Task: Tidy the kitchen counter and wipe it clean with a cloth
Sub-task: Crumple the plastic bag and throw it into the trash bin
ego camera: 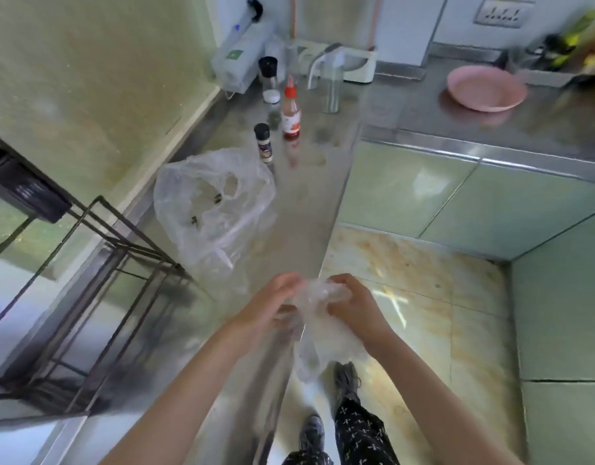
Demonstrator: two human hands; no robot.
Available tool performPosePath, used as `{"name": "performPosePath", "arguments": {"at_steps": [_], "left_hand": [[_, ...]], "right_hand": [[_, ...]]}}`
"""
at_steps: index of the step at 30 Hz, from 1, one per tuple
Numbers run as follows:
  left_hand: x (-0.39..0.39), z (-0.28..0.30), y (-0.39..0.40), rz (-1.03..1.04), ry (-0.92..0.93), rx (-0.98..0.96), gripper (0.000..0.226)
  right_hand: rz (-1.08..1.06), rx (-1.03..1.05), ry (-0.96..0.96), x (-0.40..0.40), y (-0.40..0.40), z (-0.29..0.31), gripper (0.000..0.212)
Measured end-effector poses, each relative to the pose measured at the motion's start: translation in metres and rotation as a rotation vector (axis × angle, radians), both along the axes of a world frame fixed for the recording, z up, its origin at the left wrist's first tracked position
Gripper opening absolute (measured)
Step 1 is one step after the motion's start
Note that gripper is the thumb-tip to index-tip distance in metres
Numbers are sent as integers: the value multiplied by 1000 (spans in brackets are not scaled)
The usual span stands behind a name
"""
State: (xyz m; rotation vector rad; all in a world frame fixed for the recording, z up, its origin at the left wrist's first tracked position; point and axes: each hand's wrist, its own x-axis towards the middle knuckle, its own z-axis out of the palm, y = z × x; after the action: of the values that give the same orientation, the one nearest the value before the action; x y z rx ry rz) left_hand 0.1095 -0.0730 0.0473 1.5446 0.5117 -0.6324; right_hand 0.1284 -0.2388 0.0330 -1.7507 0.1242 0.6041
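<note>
While both hands are working at the front edge of the desk (326,182), the left hand (269,308) and the right hand (351,305) are gathering a small clear plastic bag (317,330) between them, fingers curled and clamped on its crumpled top. The bag is sitting over the desk's front edge, its loose tail hanging down past the edge toward the floor (406,280), so its long axis is running roughly vertical, gathered end up. A second, larger plastic bag (212,203) is lying slack on the desk toward the left wall edge, its mouth apparently facing away from the person, dark scraps showing inside. Beyond it a spice shaker (263,142), a red-capped sauce bottle (291,110) and a clear bottle (332,92) are standing upright near the back left corner; a pink bowl (485,88) is resting on the right-hand run. Risk noted: the thin film is slippery, and any residue in the hanging tail could be spilling to the floor if the grip loosens. No cloth is showing, and stains are remaining on the steel, so wiping appears not yet begun.
</note>
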Motion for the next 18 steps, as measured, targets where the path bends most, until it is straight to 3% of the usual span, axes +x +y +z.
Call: {"name": "performPosePath", "arguments": {"at_steps": [3,5,9,14,18], "left_hand": [[1,11,-38,-290,-70,39,37],[0,13,-69,-410,-77,-4,32],[0,10,-136,-256,-32,-110,23],[-10,-9,-231,-215,110,-302,30],[-62,-34,-320,-526,29,-260,34]], "right_hand": [[44,-50,-72,-20,-42,16,53],[29,-22,-67,-36,-71,21,65],[-243,61,-7,-79,-137,18,75],[-684,98,36,-150,-213,-2,47],[-1033,354,74,-193,-251,-8,21]]}}
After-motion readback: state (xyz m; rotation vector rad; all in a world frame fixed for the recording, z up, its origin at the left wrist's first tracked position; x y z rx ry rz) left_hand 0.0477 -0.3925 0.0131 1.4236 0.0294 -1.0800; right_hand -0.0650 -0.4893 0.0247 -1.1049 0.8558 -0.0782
